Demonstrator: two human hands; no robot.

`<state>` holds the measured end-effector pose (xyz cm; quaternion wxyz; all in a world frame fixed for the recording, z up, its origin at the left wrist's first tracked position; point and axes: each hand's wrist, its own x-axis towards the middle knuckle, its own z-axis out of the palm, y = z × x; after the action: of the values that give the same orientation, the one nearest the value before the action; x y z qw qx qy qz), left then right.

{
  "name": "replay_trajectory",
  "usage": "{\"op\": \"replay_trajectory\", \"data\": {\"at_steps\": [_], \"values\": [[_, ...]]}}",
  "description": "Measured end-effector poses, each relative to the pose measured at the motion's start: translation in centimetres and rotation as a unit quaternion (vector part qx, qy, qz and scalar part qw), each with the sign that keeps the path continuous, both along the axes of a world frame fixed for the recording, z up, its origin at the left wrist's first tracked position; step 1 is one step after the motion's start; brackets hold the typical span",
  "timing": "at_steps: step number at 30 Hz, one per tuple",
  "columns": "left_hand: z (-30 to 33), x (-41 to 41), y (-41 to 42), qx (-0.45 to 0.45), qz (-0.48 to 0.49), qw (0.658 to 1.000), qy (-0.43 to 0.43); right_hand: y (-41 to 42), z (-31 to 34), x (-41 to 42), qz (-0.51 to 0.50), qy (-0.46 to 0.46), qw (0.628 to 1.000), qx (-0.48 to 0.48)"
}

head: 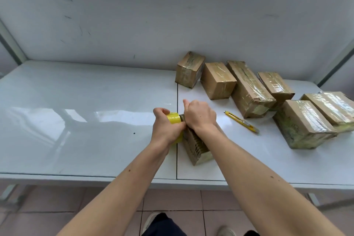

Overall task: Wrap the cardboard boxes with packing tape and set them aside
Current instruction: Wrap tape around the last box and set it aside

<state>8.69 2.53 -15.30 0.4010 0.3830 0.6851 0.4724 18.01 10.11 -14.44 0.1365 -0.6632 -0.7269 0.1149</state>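
The left hand (165, 130) grips the yellow tape roll (173, 119), the right hand (199, 116) curls over the small brown cardboard box (197, 147), which looks light and stiff.

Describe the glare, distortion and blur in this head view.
Head view: broad window glare streaks the glossy white table; wide-angle lens bows the table's front edge and the side posts; taped boxes shine with highlights; hands and yellow tape roll stay reasonably sharp.

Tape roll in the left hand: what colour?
Yellow; the tape roll shows best in the head view.
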Motion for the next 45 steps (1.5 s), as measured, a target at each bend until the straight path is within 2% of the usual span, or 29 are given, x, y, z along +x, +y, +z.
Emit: {"op": "replay_trajectory", "data": {"at_steps": [5, 8, 10, 13, 17, 20, 23, 27, 31, 34, 36, 38, 40, 41, 43, 45], "values": [[-0.2, 0.7, -0.9, 0.02, 0.025, 0.999, -0.003, -0.2, 0.3, 0.6, 0.035, 0.016, 0.999, -0.021], [0.0, 0.6, -0.9, 0.019, 0.028, 0.999, -0.004, -1.2, -0.2, 2.4, 0.1, -0.041, 0.994, -0.021], [-0.1, 1.0, -0.8, 0.016, 0.026, 0.999, -0.006, -2.5, -0.9, 3.5, 0.096, -0.063, 0.993, -0.019], [0.2, 1.5, -0.7, 0.009, 0.038, 0.999, -0.005, -2.8, -1.0, 3.4, 0.088, -0.048, 0.995, -0.027], [0.6, 1.5, -0.6, -0.01, 0.048, 0.999, -0.015, -3.4, -0.3, 4.5, 0.132, -0.026, 0.99, -0.05], [0.8, 1.7, -0.6, -0.024, 0.043, 0.999, -0.011, -5.1, -1.1, 5.9, 0.135, -0.063, 0.988, -0.048], [1.2, 1.9, -0.4, -0.037, 0.046, 0.998, 0.001, -5.2, -1.1, 5.7, 0.127, -0.044, 0.99, -0.052], [1.9, 1.8, -0.3, -0.054, 0.045, 0.997, 0.015, -5.7, -0.4, 8.4, 0.223, 0.057, 0.973, -0.031], [2.5, 2.0, -0.3, -0.07, 0.026, 0.997, 0.023, -6.9, -2.3, 12.3, 0.27, 0.066, 0.96, -0.026], [2.9, 1.5, -1.1, -0.03, 0.008, 0.998, 0.06, -5.3, -0.1, 11.8, 0.271, 0.124, 0.953, -0.047], [3.1, 0.8, -1.7, 0.014, 0.009, 0.998, 0.065, -3.5, 4.0, 11.2, 0.255, 0.147, 0.947, -0.126], [3.3, 0.3, -2.2, 0.032, 0.004, 0.999, 0.027, -2.3, 7.3, 10.4, 0.248, 0.149, 0.928, -0.236], [3.6, 0.3, -2.6, 0.015, -0.01, 0.999, -0.046, -1.6, 8.6, 9.0, 0.228, 0.122, 0.923, -0.284], [3.6, 0.4, -2.8, 0.001, -0.018, 0.997, -0.069, -1.5, 8.6, 8.1, 0.205, 0.111, 0.93, -0.286], [3.1, 0.5, -2.9, -0.008, -0.025, 0.998, -0.055, -1.4, 7.6, 6.1, 0.154, 0.09, 0.954, -0.242], [2.6, 0.4, -2.7, -0.002, -0.015, 0.999, -0.039, -1.2, 6.1, 4.5, 0.111, 0.03, 0.987, -0.113]]}}
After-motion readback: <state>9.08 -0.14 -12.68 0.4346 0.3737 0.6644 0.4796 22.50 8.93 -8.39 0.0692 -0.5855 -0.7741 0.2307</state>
